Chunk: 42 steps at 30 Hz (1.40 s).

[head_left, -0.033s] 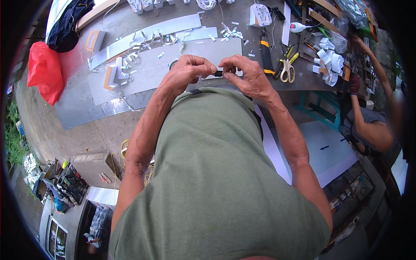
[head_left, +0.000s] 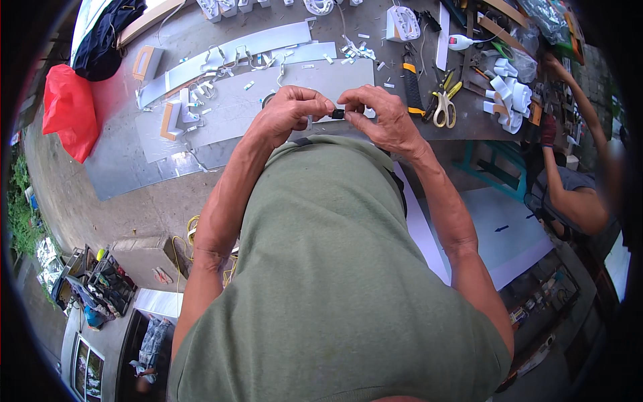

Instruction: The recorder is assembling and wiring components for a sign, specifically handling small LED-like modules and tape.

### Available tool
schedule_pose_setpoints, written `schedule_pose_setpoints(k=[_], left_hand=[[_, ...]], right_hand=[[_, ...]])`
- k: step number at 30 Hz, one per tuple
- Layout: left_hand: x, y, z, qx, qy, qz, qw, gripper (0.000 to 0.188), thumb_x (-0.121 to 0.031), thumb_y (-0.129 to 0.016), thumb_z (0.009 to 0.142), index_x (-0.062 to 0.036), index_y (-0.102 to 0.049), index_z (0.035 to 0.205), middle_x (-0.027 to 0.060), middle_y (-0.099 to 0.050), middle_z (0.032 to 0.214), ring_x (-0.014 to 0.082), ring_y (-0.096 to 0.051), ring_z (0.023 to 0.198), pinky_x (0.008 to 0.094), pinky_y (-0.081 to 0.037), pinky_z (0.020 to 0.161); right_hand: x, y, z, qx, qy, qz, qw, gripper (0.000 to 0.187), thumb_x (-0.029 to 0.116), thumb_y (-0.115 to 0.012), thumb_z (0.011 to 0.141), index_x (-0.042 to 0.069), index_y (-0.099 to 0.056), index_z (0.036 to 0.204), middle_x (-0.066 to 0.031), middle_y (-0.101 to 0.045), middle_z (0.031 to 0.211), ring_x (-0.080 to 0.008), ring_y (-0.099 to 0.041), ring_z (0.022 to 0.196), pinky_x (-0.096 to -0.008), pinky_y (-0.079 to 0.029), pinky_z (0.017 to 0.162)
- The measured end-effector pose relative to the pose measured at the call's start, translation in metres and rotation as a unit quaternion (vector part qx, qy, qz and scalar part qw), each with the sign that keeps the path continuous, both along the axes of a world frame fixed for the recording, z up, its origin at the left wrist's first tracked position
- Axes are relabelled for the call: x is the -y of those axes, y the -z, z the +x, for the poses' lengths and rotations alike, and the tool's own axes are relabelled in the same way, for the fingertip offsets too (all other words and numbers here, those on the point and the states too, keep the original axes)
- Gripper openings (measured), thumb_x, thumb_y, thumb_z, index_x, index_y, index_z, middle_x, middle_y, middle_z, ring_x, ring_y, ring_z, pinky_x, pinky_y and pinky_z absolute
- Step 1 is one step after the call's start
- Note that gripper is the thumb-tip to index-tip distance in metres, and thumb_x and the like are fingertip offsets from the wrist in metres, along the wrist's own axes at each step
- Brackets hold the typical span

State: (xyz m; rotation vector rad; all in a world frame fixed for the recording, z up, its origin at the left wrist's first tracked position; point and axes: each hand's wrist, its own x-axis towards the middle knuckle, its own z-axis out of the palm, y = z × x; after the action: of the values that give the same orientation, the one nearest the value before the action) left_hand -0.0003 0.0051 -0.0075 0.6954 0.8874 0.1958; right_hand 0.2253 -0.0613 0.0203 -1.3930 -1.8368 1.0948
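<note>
My two hands meet over the near edge of the grey worktable (head_left: 134, 161), just above my green shirt. My left hand (head_left: 289, 112) and my right hand (head_left: 380, 119) pinch a small black part (head_left: 337, 114) between their fingertips. Fingers cover most of the part, so its shape is unclear. A white strip shows just under the fingers. Below the hands lies a grey sheet (head_left: 234, 110).
Yellow-handled scissors (head_left: 442, 106) and a black and yellow knife (head_left: 410, 87) lie right of my hands. White curled strips (head_left: 506, 94) and white letter shells (head_left: 402, 23) sit further back. A red bag (head_left: 67, 110) is at far left. Another person (head_left: 569, 194) works at right.
</note>
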Motion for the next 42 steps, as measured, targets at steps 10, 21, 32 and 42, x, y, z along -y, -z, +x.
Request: schedule_pose_setpoints(k=[10, 21, 32, 42], left_hand=[[0.001, 0.008, 0.000, 0.019, -0.029, -0.095, 0.995, 0.012, -0.016, -0.075, 0.089, -0.0050, -0.074, 0.093, -0.0062, -0.061, 0.070, 0.0013, -0.041, 0.056, 0.0198, -0.030, 0.049], [0.006, 0.012, -0.001, 0.000, -0.015, 0.023, 1.000, 0.016, -0.017, -0.077, 0.088, -0.0034, -0.078, 0.097, -0.0001, -0.067, 0.073, 0.0046, -0.049, 0.059, 0.0212, -0.039, 0.054], [0.013, -0.016, 0.006, -0.049, 0.038, 0.429, 0.901, 0.013, -0.004, -0.076, 0.085, -0.0018, -0.077, 0.098, 0.0048, -0.067, 0.077, 0.0110, -0.062, 0.071, 0.0285, -0.048, 0.062], [0.019, -0.014, 0.011, -0.028, 0.044, 0.515, 0.856, 0.013, -0.001, -0.076, 0.082, -0.0040, -0.077, 0.095, 0.0070, -0.067, 0.076, 0.0156, -0.064, 0.067, 0.0304, -0.048, 0.060]], right_hand=[[0.000, 0.013, -0.002, 0.040, -0.013, 0.118, 0.992, 0.026, 0.004, -0.074, 0.081, 0.011, -0.069, 0.106, -0.0006, -0.062, 0.078, -0.0178, -0.061, 0.076, -0.0342, -0.042, 0.075], [0.005, 0.022, -0.004, 0.029, 0.036, 0.162, 0.986, 0.018, 0.008, -0.080, 0.079, 0.011, -0.077, 0.097, -0.0016, -0.071, 0.084, -0.0178, -0.065, 0.079, -0.0325, -0.046, 0.078], [0.001, 0.013, 0.000, -0.070, 0.083, -0.063, 0.992, 0.011, 0.009, -0.081, 0.082, 0.006, -0.078, 0.092, -0.0020, -0.069, 0.075, -0.0087, -0.058, 0.068, -0.0268, -0.046, 0.060], [0.006, 0.008, 0.011, -0.155, 0.107, -0.285, 0.940, 0.021, 0.019, -0.082, 0.084, 0.002, -0.071, 0.091, 0.0049, -0.061, 0.074, -0.0034, -0.051, 0.066, -0.0228, -0.041, 0.059]])
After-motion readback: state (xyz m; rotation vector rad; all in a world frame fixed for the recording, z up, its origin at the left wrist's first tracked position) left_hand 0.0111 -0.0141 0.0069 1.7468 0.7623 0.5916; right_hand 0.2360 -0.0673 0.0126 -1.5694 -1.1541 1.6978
